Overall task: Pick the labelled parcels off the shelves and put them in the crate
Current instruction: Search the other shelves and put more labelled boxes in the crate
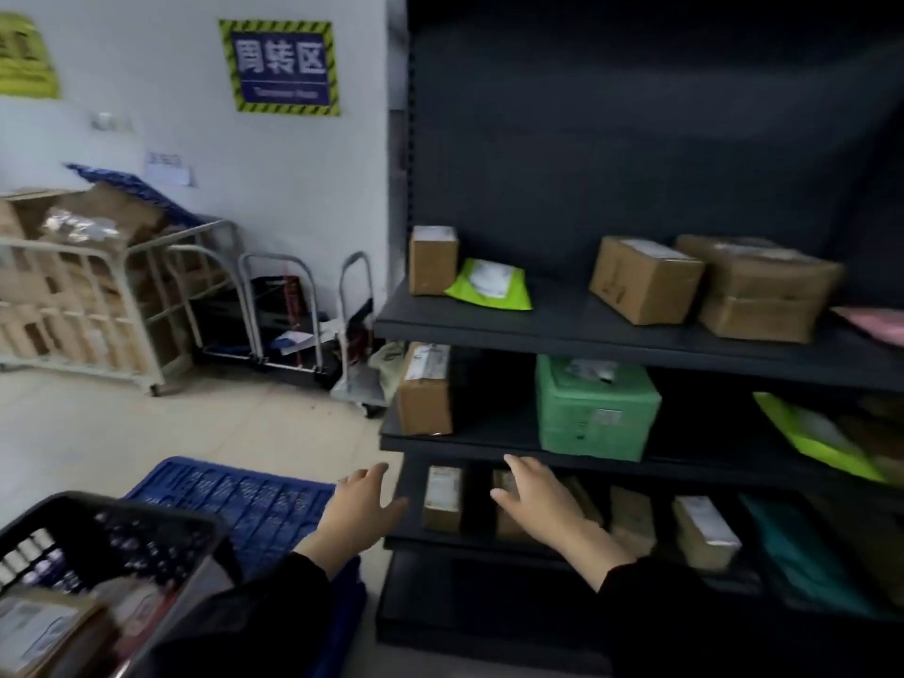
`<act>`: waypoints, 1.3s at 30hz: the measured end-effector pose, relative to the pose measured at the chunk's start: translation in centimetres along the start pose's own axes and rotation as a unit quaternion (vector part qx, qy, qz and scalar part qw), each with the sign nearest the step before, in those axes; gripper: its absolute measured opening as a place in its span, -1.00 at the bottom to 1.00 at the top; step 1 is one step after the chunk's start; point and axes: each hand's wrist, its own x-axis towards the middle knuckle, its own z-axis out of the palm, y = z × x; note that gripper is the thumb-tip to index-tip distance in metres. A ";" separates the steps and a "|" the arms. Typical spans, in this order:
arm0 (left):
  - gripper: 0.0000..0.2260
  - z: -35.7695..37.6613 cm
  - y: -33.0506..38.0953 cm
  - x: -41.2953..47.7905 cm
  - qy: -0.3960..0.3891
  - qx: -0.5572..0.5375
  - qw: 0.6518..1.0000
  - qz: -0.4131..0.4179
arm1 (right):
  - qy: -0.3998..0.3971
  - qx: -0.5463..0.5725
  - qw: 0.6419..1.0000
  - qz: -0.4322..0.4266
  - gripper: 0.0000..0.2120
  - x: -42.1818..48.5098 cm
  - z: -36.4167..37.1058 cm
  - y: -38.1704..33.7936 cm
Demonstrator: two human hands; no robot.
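Both hands reach toward the dark shelves [611, 335] that fill the right half of the view. The left hand [359, 511] hovers at about 6 o'clock, just left of the shelf edge, its fingers [376, 474] spread and holding nothing. The right hand [543, 506] is at 5 o'clock, in front of the third shelf down, fingers [518, 464] also spread and empty, partly covering a brown box [506, 518] (whether it touches the box I cannot tell).

Labelled parcels sit on three levels. On the top one, at 1 to 3 o'clock: a small box [433, 259], a lime bag [491, 283] leaning against it, and two larger boxes [645, 278] touching each other. On the middle one: an upright box [424, 389] and a green parcel [594, 408]. On the third: a narrow box [442, 499] between the hands and more boxes to the right.

The black crate [98, 530] is at 8 o'clock, with parcels already inside. A blue pallet [235, 496] lies on the floor beside it. At 10 o'clock stands a cage trolley [88, 296] full of cartons, below a blue wall sign [281, 66].
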 end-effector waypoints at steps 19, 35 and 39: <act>-0.39 15.1 31.8 -5.2 -0.063 0.003 0.990 0.122 | 0.104 0.000 0.986 0.130 -0.42 -17.3 -11.6 30.2; -0.39 25.6 51.0 -0.3 -0.133 0.005 0.963 0.235 | 0.146 0.013 0.957 0.249 -0.40 -22.0 -17.3 47.9; -0.40 27.7 54.2 3.6 -0.140 -0.001 0.960 0.244 | 0.144 0.013 0.955 0.259 -0.41 -19.0 -18.6 52.1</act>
